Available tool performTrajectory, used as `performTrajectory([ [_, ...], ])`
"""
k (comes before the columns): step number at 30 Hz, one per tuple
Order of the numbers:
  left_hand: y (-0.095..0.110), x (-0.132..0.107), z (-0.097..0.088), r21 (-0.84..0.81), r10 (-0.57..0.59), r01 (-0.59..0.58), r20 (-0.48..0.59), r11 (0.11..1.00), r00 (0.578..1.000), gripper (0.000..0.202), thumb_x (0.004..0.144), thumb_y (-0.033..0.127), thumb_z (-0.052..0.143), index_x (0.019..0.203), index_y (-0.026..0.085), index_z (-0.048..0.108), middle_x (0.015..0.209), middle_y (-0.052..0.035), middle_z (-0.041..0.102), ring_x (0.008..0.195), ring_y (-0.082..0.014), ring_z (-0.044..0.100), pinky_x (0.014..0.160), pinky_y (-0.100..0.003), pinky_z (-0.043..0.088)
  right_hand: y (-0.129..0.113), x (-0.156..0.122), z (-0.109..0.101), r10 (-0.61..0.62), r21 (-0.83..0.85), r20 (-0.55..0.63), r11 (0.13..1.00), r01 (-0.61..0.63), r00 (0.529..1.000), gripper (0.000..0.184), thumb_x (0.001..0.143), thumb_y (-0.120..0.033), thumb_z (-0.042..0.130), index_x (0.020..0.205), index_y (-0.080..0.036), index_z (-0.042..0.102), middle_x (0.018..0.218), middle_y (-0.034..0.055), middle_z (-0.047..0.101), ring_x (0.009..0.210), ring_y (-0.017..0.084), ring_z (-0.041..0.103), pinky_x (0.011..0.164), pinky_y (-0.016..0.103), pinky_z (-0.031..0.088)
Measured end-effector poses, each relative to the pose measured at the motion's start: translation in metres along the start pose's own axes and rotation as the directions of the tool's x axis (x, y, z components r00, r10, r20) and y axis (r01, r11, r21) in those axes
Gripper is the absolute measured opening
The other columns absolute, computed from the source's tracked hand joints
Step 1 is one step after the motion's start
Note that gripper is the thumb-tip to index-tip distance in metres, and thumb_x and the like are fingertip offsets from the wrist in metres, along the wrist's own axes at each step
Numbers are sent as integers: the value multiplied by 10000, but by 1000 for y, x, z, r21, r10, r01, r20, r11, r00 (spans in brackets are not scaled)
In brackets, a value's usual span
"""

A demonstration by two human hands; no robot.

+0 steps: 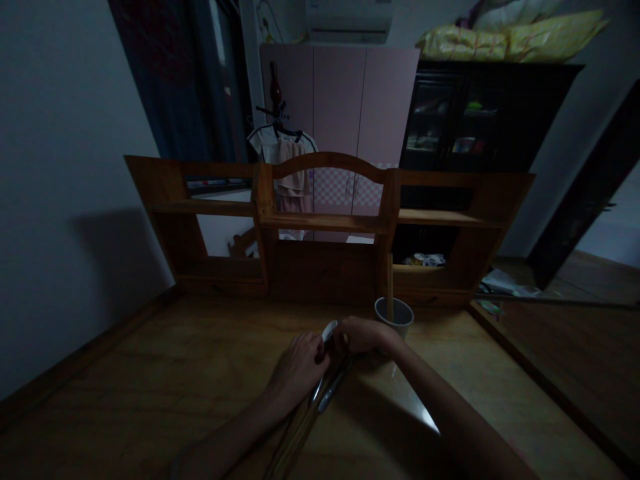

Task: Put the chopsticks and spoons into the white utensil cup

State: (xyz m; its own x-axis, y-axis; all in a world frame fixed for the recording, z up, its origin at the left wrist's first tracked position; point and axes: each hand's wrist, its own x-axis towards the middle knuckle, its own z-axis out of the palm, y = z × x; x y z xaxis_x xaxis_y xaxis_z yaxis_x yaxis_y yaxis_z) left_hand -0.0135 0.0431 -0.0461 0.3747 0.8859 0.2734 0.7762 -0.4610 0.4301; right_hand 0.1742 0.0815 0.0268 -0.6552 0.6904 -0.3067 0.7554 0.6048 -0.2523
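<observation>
On the wooden tabletop, my left hand (303, 363) is closed over a bundle of utensils. The pale head of a spoon (329, 330) shows just beyond its fingers. Long thin sticks that look like chopsticks (295, 437) run from beneath this hand toward me, beside a silver-grey handle (327, 398). Bent over the same bundle, my right hand (357, 333) has its fingers curled together at the spoon's right side; what they pinch is hidden. Behind my right wrist stands a grey cup (403, 323) with chopsticks (389, 287) upright in it.
A wooden shelf unit (325, 223) spans the table's back edge. A wall (75, 200) borders the left side, and a raised wooden rim (540, 380) edges the right. Behind are a pink wardrobe (340, 100), a dark cabinet (520, 120) and hanging clothes (293, 167).
</observation>
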Motion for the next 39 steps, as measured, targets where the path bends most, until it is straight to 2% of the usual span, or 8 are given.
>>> performTrajectory([
  [8,6,0,-5,-12,28,-28,-18,1000,999,110,862,260,485,886,203,577,968,-53,594,931,-205,529,801,-290,383,5,-5,-4,27,67,-107,998,-20,994,314,653,-43,574,896,-161,733,876,35,720,797,162,659,635,173,425],
  [15,21,-4,-15,-151,67,-77,-72,985,995,160,909,256,442,950,199,585,1009,-62,623,962,-205,552,841,-297,408,1,-36,-31,-7,176,-121,984,28,993,230,694,-98,664,904,-157,737,834,9,716,748,129,648,626,153,428],
  [20,23,-5,-17,-250,-34,15,-71,968,997,260,973,357,361,960,208,574,889,-48,668,801,-181,614,694,-254,399,-10,-68,-52,-48,227,-192,970,91,980,172,717,-161,715,881,-187,756,798,-6,707,746,134,631,638,174,416],
  [25,26,-6,-19,-324,-93,81,-20,943,995,304,962,444,378,974,216,578,717,-1,664,610,-148,582,576,-229,332,-23,-96,-67,-69,319,-249,936,150,966,161,785,-288,713,901,-183,750,791,3,704,741,142,642,637,186,435],
  [28,27,-5,-17,-439,-89,91,25,894,996,335,952,455,382,967,196,593,651,17,637,559,-124,543,547,-213,312,-30,-106,-74,-93,398,-303,892,215,949,218,791,-349,719,922,-174,728,823,9,706,745,141,646,633,187,453],
  [32,21,-1,-8,-483,-158,140,3,865,987,339,916,449,435,878,165,617,577,32,568,519,-105,483,507,-202,275,-38,-111,-82,-73,525,-365,807,270,928,295,766,-389,747,940,-153,706,835,30,703,762,154,651,666,214,484],
  [36,15,2,-2,-465,-193,160,-24,871,981,347,903,449,446,892,168,651,628,10,609,548,-116,515,513,-204,297,-44,-112,-86,-55,579,-487,727,370,872,278,754,-370,762,895,-137,708,853,37,696,790,146,642,694,214,489],
  [39,13,1,-4,-414,-174,153,-13,897,985,317,901,406,458,1004,191,667,732,-14,668,635,-142,586,574,-217,350,-44,-114,-89,30,570,-587,725,387,809,277,788,-400,728,878,-138,709,847,37,684,735,127,621,632,198,472],
])
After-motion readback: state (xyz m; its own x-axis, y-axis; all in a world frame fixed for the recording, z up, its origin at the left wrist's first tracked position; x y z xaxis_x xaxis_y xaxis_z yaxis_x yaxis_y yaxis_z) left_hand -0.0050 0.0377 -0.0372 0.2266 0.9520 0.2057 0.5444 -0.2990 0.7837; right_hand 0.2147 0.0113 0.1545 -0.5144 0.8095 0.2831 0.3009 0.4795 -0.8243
